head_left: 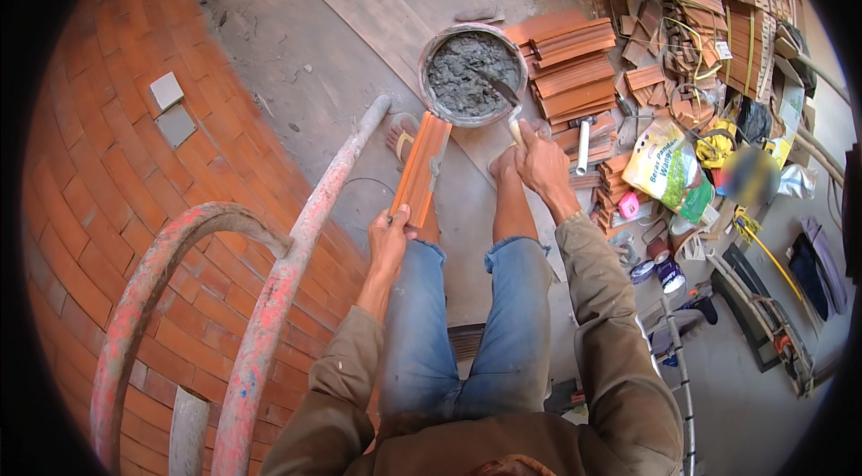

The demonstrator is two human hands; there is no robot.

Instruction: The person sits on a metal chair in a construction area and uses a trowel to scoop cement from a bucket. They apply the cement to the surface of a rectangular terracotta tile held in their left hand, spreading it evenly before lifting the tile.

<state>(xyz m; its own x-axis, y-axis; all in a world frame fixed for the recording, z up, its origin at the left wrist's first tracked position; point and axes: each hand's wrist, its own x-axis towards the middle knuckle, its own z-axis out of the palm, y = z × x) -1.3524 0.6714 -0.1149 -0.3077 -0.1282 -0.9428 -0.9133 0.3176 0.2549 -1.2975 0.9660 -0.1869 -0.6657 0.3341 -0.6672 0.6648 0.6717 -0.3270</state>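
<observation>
My left hand (390, 240) grips the lower end of a long orange clay tile (419, 169). Grey mortar is smeared along the tile's right side, and its far end reaches close to the bucket. A trowel (515, 127) with a pale handle is in my right hand (544, 166), fingers wrapped round the handle. Its dark blade dips into the wet grey mortar (462, 72), so the tip is hidden. That mortar nearly fills a round bucket (424, 79) in front of my feet.
Stacked clay tiles (575, 63) stand right of the bucket. Beyond my right arm lie a printed bag (663, 166), a white tube (583, 148) and assorted tools. Paint-spattered metal scaffold pipes (269, 323) rise at my left, before an orange tiled wall (108, 153) with two small pale squares.
</observation>
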